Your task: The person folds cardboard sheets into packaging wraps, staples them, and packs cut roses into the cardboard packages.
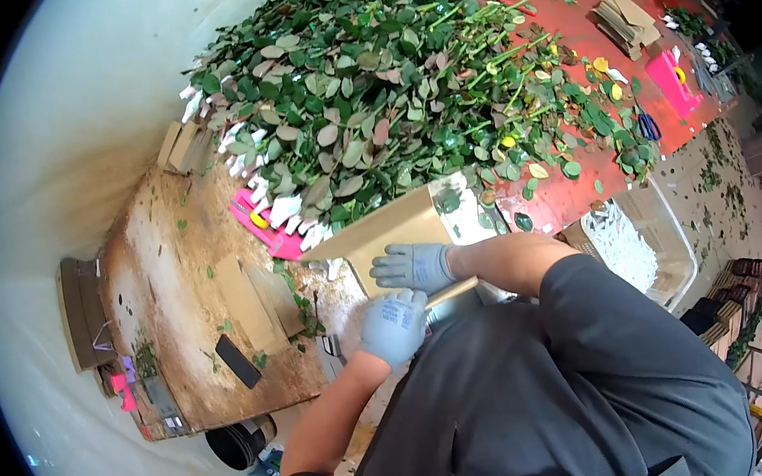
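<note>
A piece of folded brown cardboard (386, 228) stands open in front of my body at the table edge. My right hand (410, 268), in a grey glove, lies flat on its inner face with the fingers spread. Just below it, my gloved left hand (394, 329) is closed at the cardboard's near edge, its fingertips partly hidden. Beyond the cardboard lies a large heap of leafy green stems (364, 97), with white-wrapped heads along its left side. A pink tool (265, 225) with a yellow part rests by those heads.
On the left are a dark phone-like object (238, 361) and folded cardboard (251, 301). A crate (687, 248) with white material stands right of the table. Blue-handled scissors (649, 126), another pink tool (672, 84) and loose leaves lie on the red surface (557, 202).
</note>
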Motion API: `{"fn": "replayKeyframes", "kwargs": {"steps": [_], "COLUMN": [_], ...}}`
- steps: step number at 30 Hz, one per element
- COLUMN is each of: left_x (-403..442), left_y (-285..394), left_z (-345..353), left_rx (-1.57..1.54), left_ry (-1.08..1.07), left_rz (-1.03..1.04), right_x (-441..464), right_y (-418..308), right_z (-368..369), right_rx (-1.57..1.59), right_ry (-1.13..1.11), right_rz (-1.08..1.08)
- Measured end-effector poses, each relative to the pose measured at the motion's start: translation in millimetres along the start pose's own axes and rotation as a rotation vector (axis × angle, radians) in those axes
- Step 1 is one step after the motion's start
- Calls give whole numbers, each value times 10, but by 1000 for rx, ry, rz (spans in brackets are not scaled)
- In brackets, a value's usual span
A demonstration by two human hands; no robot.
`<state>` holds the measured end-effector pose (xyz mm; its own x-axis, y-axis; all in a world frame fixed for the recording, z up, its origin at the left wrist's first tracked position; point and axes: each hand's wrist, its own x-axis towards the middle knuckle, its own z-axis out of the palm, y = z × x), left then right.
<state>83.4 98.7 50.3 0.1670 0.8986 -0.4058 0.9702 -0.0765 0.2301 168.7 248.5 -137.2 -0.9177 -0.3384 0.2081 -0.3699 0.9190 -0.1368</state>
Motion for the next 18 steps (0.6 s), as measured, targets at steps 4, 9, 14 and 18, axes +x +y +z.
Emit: {"fn": "replayKeyframes", "kwargs": {"steps": [4, 9, 14, 18], "left_x": [173, 736, 1217, 1128], "left_y": [-142, -326, -554, -661], "left_z": [-324, -362, -104, -197], "left_rx": [-354, 64, -36, -91], "left_ry": [-99, 600, 435, 523], "left_rz": [126, 112, -137, -65], "right_x": [-28, -59, -64, -51], "right_y": [1, -1, 16, 3], "right_z": [-71, -161, -109, -115], "right_rx": [121, 512, 447, 418], "right_ry": [38, -71, -64, -103], "right_rz": [44, 147, 127, 118]}}
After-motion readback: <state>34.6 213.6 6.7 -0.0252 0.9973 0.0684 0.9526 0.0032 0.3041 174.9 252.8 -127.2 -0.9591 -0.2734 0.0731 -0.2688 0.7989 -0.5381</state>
